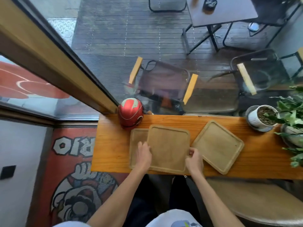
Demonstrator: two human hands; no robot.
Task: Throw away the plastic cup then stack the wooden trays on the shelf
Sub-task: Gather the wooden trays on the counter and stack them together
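Observation:
Three square wooden trays lie on the orange wooden counter [111, 141]. The middle tray [168, 148] rests partly over the left tray [136, 140], covering its right side. My left hand [144, 155] grips the middle tray's left edge, fingers over the left tray. My right hand [194, 158] pinches the middle tray's right edge. The third tray [218, 146] lies rotated to the right, its corner touching the middle tray near my right hand. No plastic cup is in view.
A red helmet [130, 113] sits at the counter's back left, just behind the left tray. A white potted plant [262, 117] and leafy plants [293, 122] stand at the right end. A round stool [255, 200] is below right. Glass window lies beyond the counter.

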